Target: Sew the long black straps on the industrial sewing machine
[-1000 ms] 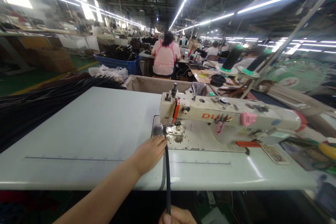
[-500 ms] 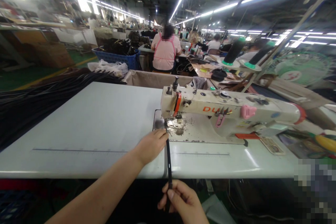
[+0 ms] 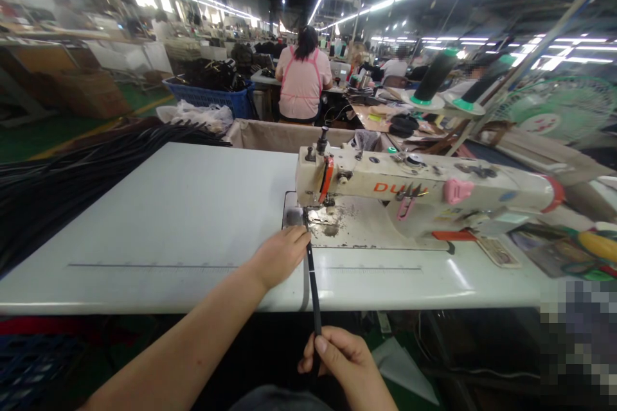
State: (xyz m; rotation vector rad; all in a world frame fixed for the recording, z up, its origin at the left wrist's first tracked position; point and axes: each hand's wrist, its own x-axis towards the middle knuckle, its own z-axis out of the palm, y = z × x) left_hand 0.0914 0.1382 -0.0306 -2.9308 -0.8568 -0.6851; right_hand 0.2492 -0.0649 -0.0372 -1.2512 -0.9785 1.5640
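Observation:
A narrow black strap [image 3: 312,282] runs from under the needle of a cream sewing machine [image 3: 414,196] back over the table's front edge. My left hand [image 3: 279,255] rests on the white table [image 3: 168,218] just left of the strap, fingers curled with the tips pressed against the strap near the presser foot. My right hand [image 3: 340,359] is below the table edge, pinching the strap's near end between thumb and fingers and holding it taut.
A heap of black straps [image 3: 58,186] lies along the table's left side. Two thread cones [image 3: 436,77] stand behind the machine, and a green fan [image 3: 559,119] is at the right. A person in pink [image 3: 301,83] sits at a station ahead, beside a blue crate [image 3: 212,99].
My right hand has come up into view from the bottom edge, still gripping the strap. The view has tilted down slightly. My left hand stays by the needle.

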